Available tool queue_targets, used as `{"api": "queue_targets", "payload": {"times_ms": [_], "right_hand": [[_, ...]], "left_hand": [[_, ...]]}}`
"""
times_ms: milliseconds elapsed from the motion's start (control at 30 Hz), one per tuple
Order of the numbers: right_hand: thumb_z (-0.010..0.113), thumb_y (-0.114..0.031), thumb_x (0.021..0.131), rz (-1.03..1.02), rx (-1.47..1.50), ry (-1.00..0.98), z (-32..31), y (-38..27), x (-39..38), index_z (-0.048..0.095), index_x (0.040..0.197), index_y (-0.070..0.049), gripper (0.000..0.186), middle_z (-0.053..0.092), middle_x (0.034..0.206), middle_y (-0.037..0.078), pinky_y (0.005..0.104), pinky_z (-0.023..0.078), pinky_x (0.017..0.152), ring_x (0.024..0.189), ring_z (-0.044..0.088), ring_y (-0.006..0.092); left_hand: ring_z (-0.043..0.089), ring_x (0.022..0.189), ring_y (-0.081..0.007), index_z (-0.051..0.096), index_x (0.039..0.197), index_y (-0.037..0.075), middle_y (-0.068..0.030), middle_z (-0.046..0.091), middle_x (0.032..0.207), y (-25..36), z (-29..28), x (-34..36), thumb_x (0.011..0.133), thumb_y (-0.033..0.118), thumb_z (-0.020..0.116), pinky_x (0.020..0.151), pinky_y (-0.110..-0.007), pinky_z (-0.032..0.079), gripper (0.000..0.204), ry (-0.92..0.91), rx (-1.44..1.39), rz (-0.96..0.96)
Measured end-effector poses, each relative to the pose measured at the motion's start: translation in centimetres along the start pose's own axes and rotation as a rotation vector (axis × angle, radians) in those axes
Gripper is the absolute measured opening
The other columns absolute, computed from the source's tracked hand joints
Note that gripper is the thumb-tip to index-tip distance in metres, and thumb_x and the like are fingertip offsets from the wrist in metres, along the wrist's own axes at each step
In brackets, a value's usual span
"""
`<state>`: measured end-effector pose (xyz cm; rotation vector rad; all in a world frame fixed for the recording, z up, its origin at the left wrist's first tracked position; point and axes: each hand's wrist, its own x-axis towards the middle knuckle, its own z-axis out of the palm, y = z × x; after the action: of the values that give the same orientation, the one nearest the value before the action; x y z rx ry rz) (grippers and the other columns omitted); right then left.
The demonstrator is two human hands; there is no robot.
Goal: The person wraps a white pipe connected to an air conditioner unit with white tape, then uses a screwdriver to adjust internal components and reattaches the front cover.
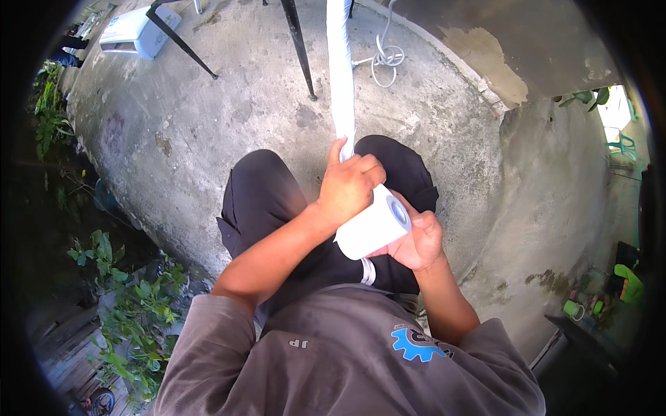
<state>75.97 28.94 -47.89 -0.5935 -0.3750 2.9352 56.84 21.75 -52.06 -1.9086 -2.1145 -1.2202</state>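
Head | left grip (351,184) clamped on tube (340,76) | right grip (422,241) holding roll (371,225) | floor (187,125) spreads either side

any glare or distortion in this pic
Head view: bright light nearly washes out the long white wrapped tube and wide white roll; head view: edges of the rough grey concrete floor look bowed by fisheye distortion, corners black.
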Motion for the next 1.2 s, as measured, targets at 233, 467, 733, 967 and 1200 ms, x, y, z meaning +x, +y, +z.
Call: {"api": "queue_targets", "payload": {"times_ms": [233,467,733,967,1200], "right_hand": [[0.085,-0.064,0.081,-0.312,-0.178,0.057,-0.1,3.9,-0.4,0.031,0.165,-0.01,0.114,0.047,0.16,0.013,0.0539,0.044,0.119,0.15,0.044,0.0313],[0.076,-0.081,0.077,-0.289,0.159,0.008,-1.8,3.5,-0.5,0.051,0.151,-0.011,0.105,0.06,0.145,0.009,0.0468,0.051,0.097,0.127,0.059,0.0315],[0.081,-0.026,0.07,-0.085,-0.212,0.176,-3.3,-0.1,-0.6,0.056,0.141,-0.005,0.078,0.071,0.117,0.019,0.0457,0.056,0.076,0.096,0.07,0.0347],[0.087,-0.022,0.06,-0.023,-0.209,-0.085,-2.8,-1.1,0.5,0.057,0.139,-0.004,0.086,0.072,0.111,0.017,0.041,0.062,0.08,0.095,0.072,0.0306],[0.09,-0.026,0.064,0.016,-0.411,-0.253,1.8,-0.1,2.0,0.057,0.134,0.0,0.082,0.072,0.107,0.018,0.0371,0.056,0.083,0.095,0.071,0.0274]], "left_hand": [[0.066,0.078,-0.0237,0.07,0.084,0.016,0.0009,0.067,0.081,-0.5,0.3,-0.5,0.074,-0.001,0.068,0.082,-0.044,0.036,0.02,-0.08,0.05,-0.26],[0.067,0.078,-0.0236,0.07,0.084,0.016,0.0001,0.067,0.08,-0.9,-0.8,-0.5,0.071,-0.002,0.068,0.079,-0.041,0.035,0.021,-0.133,-0.018,-0.262],[0.068,0.089,-0.0346,0.068,0.091,0.006,-0.0099,0.069,0.087,-1.7,-2.3,-0.9,0.074,-0.01,0.061,0.079,-0.045,0.053,0.024,-0.278,-0.294,-0.226],[0.07,0.092,-0.036,0.066,0.094,0.004,-0.0121,0.071,0.093,-2.4,-0.4,-2.1,0.075,-0.01,0.06,0.08,-0.046,0.057,0.025,-0.228,-0.437,-0.312],[0.068,0.083,-0.0307,0.061,0.083,0.011,-0.0049,0.066,0.081,-1.3,0.6,-2.0,0.073,0.002,0.07,0.068,-0.043,0.055,0.016,-0.15,-0.303,-0.249]]}}
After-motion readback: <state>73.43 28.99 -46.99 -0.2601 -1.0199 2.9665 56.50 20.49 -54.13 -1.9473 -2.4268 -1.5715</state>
